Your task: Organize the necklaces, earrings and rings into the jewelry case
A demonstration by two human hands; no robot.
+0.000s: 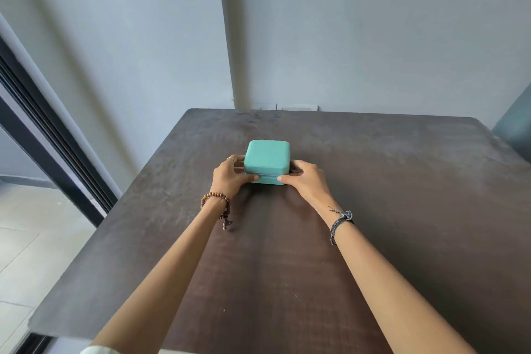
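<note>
A small teal jewelry case (267,156) with rounded corners stands closed on the dark brown table (388,210), near its middle. My left hand (228,178) grips the case's left side, thumb on the front face near the seam. My right hand (306,179) grips the right side, thumb on the front as well. A ring sits on a finger of my left hand. No loose necklaces, earrings or rings are in view.
The table's far edge meets a grey wall (373,37). A dark door frame (43,129) and pale tiled floor (26,238) lie to the left of the table. A beaded bracelet (215,198) circles my left wrist and a cord bracelet (342,220) my right.
</note>
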